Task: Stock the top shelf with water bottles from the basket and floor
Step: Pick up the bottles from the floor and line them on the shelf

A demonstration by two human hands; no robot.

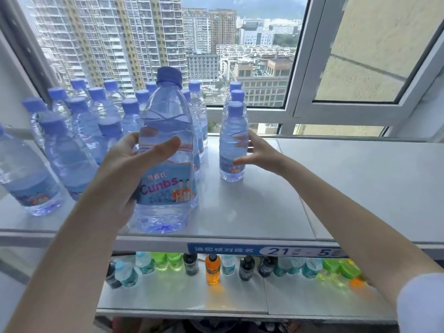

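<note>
Window-side top shelf [264, 212]: left hand [125, 169] grips a big bottle [168, 116] at 6 o'clock; right hand [262, 153] curls round a small bottle [233, 140] at its 2 o'clock

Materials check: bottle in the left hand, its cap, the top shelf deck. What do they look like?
Bottle in the left hand: clear thin plastic, probably PET; see-through, ribbed walls. Cap: opaque blue plastic, matte. Label: glossy printed film, likely. Top shelf: grey coated or painted sheet metal by its look, semi-gloss; soft window glare shows on it. The right hand's small bottle looks the same.
</note>
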